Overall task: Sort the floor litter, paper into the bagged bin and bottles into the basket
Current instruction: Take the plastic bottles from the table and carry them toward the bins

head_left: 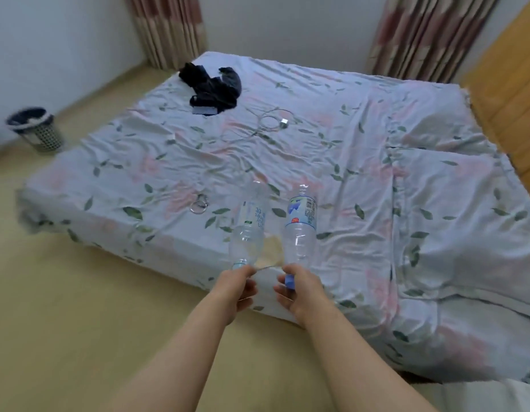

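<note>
My left hand (238, 288) grips the neck of a clear plastic bottle (248, 230), which points up and away over the bed's near edge. My right hand (296, 292) grips a second clear bottle (299, 230) by its blue cap, base upward, its blue-and-white label in view. The two bottles stand side by side, slightly apart. A dark mesh basket (34, 129) stands on the floor at the far left by the wall, with something white lying in it.
A low bed (376, 173) with a floral sheet fills the middle and right. On it lie dark clothing (213, 87), a white cable with a plug (272, 123) and a small ring (199, 203). Beige floor (79, 292) lies left and in front. Curtains hang behind.
</note>
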`<action>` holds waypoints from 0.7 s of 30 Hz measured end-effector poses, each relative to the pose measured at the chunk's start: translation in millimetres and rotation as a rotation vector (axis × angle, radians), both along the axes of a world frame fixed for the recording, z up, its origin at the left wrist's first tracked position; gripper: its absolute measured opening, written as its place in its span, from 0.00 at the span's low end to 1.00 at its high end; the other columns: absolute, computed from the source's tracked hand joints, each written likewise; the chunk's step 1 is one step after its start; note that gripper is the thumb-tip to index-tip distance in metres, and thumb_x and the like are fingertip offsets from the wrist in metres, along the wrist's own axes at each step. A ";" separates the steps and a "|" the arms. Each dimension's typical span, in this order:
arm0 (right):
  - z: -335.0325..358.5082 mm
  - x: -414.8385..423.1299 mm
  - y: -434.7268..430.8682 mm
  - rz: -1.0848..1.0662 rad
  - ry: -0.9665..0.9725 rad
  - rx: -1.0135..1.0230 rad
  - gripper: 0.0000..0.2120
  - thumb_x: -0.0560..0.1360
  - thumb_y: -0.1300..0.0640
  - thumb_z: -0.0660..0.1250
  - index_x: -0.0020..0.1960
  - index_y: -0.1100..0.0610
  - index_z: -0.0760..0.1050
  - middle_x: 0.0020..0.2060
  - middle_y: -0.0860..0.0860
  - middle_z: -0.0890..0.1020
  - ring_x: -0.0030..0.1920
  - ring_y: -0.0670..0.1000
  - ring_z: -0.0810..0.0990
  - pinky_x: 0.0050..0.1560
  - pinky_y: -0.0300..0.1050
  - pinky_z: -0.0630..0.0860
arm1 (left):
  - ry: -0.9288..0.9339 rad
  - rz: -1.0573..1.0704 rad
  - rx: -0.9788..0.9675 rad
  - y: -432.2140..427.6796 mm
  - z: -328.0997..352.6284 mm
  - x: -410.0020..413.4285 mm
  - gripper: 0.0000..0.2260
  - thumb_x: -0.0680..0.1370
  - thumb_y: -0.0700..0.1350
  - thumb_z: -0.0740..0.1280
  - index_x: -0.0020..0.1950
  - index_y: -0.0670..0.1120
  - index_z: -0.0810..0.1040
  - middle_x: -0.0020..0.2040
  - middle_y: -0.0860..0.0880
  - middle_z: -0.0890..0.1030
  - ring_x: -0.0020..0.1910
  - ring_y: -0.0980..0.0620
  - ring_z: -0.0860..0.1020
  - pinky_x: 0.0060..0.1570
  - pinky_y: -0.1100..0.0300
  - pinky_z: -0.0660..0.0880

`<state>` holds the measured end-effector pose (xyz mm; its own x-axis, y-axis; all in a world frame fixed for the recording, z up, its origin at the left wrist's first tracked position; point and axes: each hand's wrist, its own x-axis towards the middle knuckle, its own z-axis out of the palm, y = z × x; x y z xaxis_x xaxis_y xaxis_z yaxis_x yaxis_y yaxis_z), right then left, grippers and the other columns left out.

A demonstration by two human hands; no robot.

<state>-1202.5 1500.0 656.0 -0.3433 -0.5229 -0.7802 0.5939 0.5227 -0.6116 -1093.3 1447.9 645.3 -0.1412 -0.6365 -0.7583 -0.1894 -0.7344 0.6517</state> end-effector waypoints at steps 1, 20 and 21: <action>4.7 14.4 -17.4 0.032 -0.007 -0.017 0.08 0.76 0.59 0.63 0.53 0.61 0.72 0.39 0.54 0.77 0.35 0.51 0.76 0.37 0.43 0.73 | 0.015 0.049 -0.013 -13.0 5.0 14.6 0.05 0.77 0.44 0.64 0.43 0.45 0.73 0.34 0.48 0.74 0.33 0.52 0.74 0.36 0.59 0.70; 104.8 232.3 -377.4 0.593 -0.081 -0.265 0.08 0.76 0.57 0.64 0.41 0.59 0.70 0.36 0.54 0.75 0.31 0.50 0.73 0.37 0.43 0.74 | 0.226 0.823 -0.295 -303.6 111.0 231.7 0.10 0.76 0.48 0.66 0.38 0.46 0.71 0.26 0.52 0.72 0.26 0.56 0.73 0.27 0.64 0.70; 106.9 246.0 -389.4 0.611 -0.084 -0.267 0.08 0.76 0.57 0.64 0.41 0.59 0.70 0.35 0.54 0.75 0.30 0.50 0.71 0.36 0.43 0.73 | 0.218 0.853 -0.303 -312.4 114.9 245.4 0.10 0.76 0.48 0.66 0.38 0.46 0.71 0.26 0.53 0.72 0.26 0.56 0.73 0.27 0.65 0.70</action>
<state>-956.6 1110.6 762.9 0.1320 -0.7829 -0.6080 0.2902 0.6170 -0.7315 -847.9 1135.5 760.1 0.3460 -0.7566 -0.5548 0.4852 -0.3618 0.7961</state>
